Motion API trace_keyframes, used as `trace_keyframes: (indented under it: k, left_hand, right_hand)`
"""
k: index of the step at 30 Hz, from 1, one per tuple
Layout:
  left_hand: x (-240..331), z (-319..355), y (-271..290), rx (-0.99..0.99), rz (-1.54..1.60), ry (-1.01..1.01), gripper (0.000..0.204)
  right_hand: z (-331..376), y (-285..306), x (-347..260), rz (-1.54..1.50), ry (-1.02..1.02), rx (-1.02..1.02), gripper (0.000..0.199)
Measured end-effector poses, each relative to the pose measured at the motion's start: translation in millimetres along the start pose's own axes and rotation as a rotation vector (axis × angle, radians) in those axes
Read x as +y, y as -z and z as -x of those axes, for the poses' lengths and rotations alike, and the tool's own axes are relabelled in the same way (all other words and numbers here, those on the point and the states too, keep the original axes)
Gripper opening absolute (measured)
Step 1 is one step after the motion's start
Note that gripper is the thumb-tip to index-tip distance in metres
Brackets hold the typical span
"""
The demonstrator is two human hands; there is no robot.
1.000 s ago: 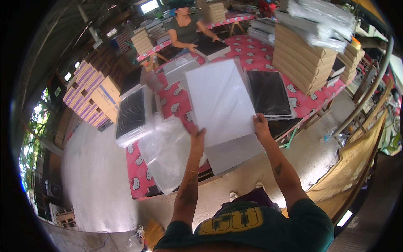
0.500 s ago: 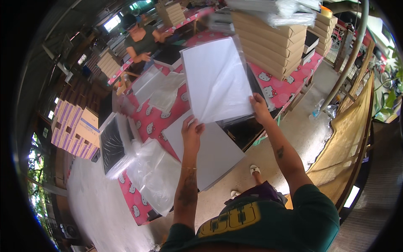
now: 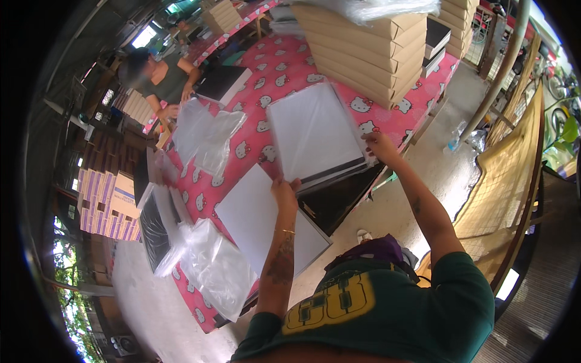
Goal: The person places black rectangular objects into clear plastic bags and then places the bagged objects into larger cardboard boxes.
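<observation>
A clear plastic sleeve with a white sheet inside (image 3: 315, 130) lies nearly flat over the far part of a glossy black panel (image 3: 336, 202). My left hand (image 3: 284, 192) is closed at the sleeve's near left corner, thumb and fingers pinching its edge. At the near right corner my right hand (image 3: 380, 149) pinches the clear film between thumb and fingertips. A large pale grey-white board (image 3: 260, 212) lies under my left wrist. To its left is a pile of empty clear plastic sleeves (image 3: 216, 266).
More clear sleeves (image 3: 218, 142) lie on the pink patterned tablecloth (image 3: 290, 57). A stack of brown boxes (image 3: 369, 57) stands far right. Plastic-wrapped black items (image 3: 160, 227) sit at the left edge. A co-worker (image 3: 158, 81) is beside a black-topped box (image 3: 224, 85).
The sleeve with the white sheet has come down from the air onto the black panel, both hands following its near edge. The co-worker's hands have moved toward the loose sleeves.
</observation>
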State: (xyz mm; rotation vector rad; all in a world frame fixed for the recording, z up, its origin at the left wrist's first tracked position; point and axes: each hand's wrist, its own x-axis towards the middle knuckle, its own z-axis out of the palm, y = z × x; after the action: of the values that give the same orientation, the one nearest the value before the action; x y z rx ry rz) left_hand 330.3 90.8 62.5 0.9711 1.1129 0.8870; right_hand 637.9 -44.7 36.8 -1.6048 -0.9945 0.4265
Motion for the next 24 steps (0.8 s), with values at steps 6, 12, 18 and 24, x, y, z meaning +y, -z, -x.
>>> trace_keyframes:
  k: [6,12,18,24]
  left_hand:
    - [4.8,56.5,-58.4,0.12,-1.345,-0.902,0.057]
    - [-30.9,30.1,-56.8,-0.32,-1.379,-0.936,0.033]
    - [-36.5,27.5,-58.6,-0.3,-1.399,-0.964,0.025]
    - [-28.6,31.0,-65.6,-0.291,-1.428,-0.943,0.029]
  right_hand:
    - [49.5,5.9,7.9,0.276,0.05,0.089,0.024]
    - [66.0,2.4,1.1,0.267,0.044,0.22,0.013]
    - [84.6,2.1,0.8,0.153,-0.035,0.385,0.011]
    - [47.8,-5.5,-23.7,0.438,0.488,0.136,0.012]
